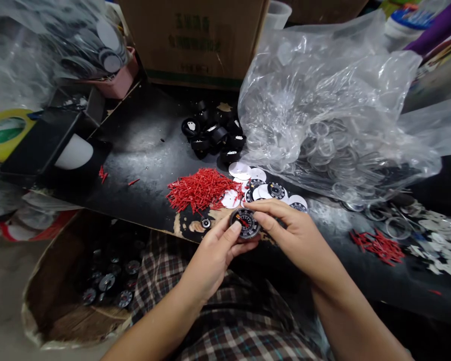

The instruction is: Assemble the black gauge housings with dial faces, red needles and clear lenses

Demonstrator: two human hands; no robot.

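Note:
A small round black gauge (250, 226) with a numbered dial and a red pointer is held in front of me at the bench edge. My left hand (220, 240) grips it, thumb on the face and fingers beneath. My right hand (281, 223) closes on its right rim with thumb and forefinger. Just beyond lie a heap of red pointers (201, 189) and scattered dial discs (276, 190), some white side up, others showing black printed faces. A small black round part (206, 222) sits left of the gauge.
Black housings (214, 133) are piled farther back. A plastic bag of clear rings (330, 135) fills the right. More red pointers (378, 245) and white flat pieces (441, 245) lie right. A cardboard box (191, 40) stands behind. Lower left, a bin (48, 311) holds several gauges.

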